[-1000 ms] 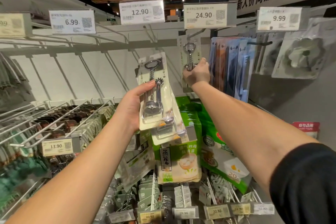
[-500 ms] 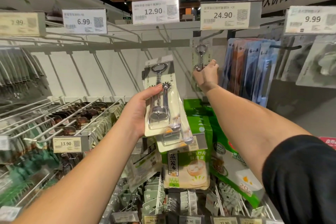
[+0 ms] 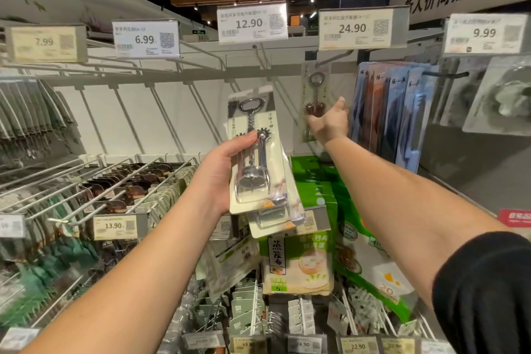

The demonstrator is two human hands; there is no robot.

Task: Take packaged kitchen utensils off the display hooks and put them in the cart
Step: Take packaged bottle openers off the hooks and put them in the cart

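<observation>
My left hand grips a small stack of carded corkscrew packs, thumb across the front of the top one, held upright in front of the shelves. A further corkscrew pack hangs on the display hook under the 24.90 price tag. My right hand reaches up to that pack's lower half and holds it from the right side, fingers behind the card. No cart is in view.
Empty hooks run under the 12.90 tag and the 6.99 tag. Blue packaged goods hang just right of my right hand. Green steamer-cloth bags and lower hooks full of small packs sit below.
The view has shifted slightly. My right hand has slid a little lower on the hanging corkscrew pack. My left hand keeps holding its stack in about the same place.
</observation>
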